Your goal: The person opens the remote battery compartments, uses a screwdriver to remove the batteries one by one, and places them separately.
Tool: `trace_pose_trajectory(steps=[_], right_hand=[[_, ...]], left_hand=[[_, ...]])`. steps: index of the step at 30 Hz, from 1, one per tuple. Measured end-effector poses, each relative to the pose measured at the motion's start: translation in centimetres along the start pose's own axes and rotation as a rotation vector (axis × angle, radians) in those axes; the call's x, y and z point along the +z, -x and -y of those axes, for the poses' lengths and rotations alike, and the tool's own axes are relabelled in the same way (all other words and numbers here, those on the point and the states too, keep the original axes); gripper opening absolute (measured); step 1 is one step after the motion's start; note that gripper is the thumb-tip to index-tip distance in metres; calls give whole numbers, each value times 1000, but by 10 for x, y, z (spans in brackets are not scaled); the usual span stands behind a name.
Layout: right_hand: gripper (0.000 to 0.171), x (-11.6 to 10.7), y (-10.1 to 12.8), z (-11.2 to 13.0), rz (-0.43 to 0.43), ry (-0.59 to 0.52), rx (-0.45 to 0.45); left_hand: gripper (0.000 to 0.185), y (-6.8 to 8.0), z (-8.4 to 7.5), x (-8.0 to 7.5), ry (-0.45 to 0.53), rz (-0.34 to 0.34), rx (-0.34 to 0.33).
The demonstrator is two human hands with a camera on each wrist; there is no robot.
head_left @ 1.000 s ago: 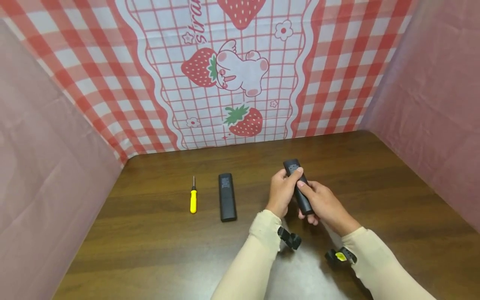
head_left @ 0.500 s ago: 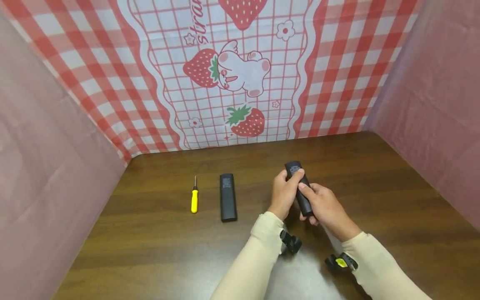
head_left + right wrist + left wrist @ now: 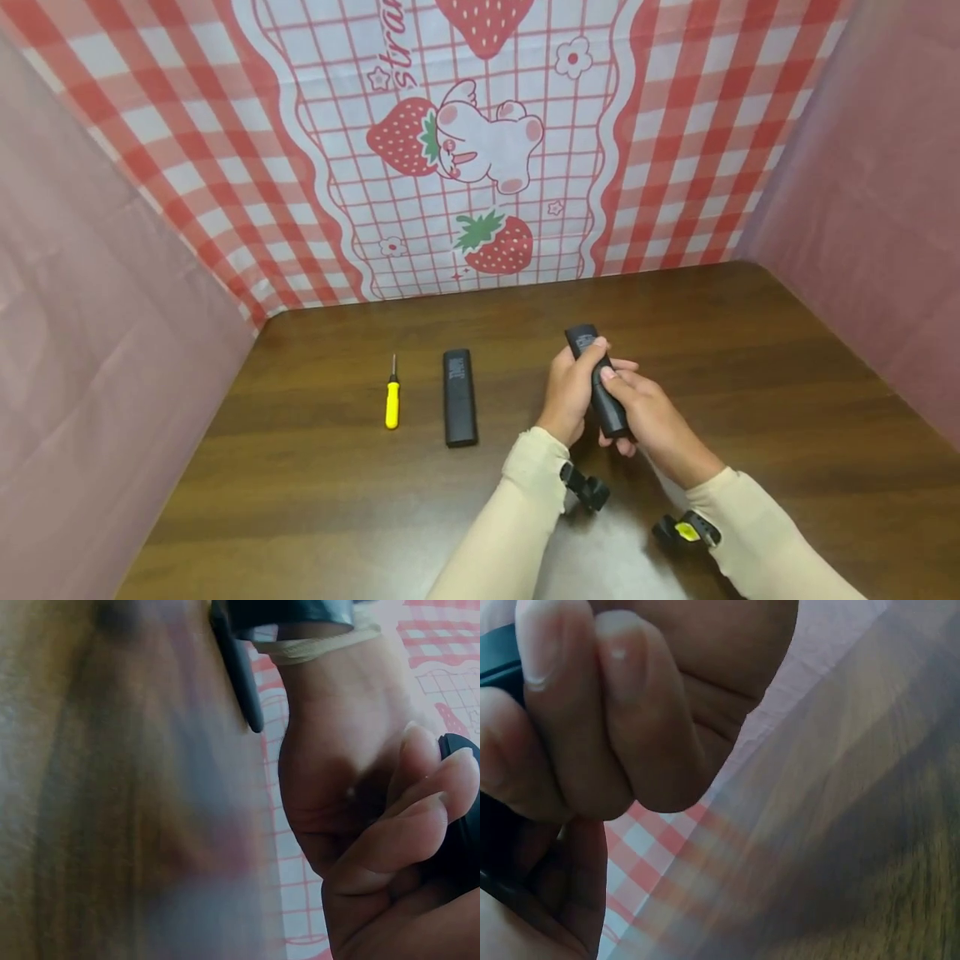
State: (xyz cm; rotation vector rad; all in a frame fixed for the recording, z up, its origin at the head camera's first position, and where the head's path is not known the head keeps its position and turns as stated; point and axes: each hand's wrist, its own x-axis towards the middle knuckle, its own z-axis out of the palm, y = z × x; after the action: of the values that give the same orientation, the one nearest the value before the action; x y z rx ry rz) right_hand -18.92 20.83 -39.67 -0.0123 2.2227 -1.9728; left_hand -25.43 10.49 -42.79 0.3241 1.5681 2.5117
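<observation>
In the head view both hands hold a black remote control (image 3: 609, 411) between them, its printed back facing up, right of the table's middle. The left hand (image 3: 568, 390) grips its left side, thumb lying across the back near the printed text. From the right, the right hand (image 3: 657, 419) grips the lower half, thumb pressed on the back. Several right fingers are hidden beneath the remote. Curled fingers (image 3: 570, 712) fill the left wrist view, beside a dark part of the remote (image 3: 499, 656). In the right wrist view, fingers (image 3: 420, 802) curl by the remote's dark edge (image 3: 466, 825).
A second black remote control (image 3: 460, 400) lies back up on the brown wooden table (image 3: 315, 500), left of the hands. Farther left lies a yellow-handled screwdriver (image 3: 392, 400). A strawberry-print checked cloth (image 3: 480, 167) hangs behind, with pink cloth (image 3: 877, 208) at both sides.
The right thumb has slid slightly down the remote's back, and a right finger now stretches out past its far edge. The left hand keeps its grip. The view has shifted slightly.
</observation>
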Motion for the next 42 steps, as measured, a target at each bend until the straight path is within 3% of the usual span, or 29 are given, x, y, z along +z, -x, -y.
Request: trace_pose_trajectory(steps=[9, 16, 24, 42], right_hand=[[48, 1, -1, -4, 5, 10, -17], [47, 4, -3, -4, 3, 14, 0], [40, 4, -4, -9, -1, -17, -37], [43, 7, -1, -8, 13, -35, -48]], left_hand=[[31, -1, 2, 1, 71, -16, -58], [17, 1, 3, 0, 107, -24, -65], [16, 0, 3, -1, 106, -13, -63], [21, 1, 2, -3, 128, 0, -91]])
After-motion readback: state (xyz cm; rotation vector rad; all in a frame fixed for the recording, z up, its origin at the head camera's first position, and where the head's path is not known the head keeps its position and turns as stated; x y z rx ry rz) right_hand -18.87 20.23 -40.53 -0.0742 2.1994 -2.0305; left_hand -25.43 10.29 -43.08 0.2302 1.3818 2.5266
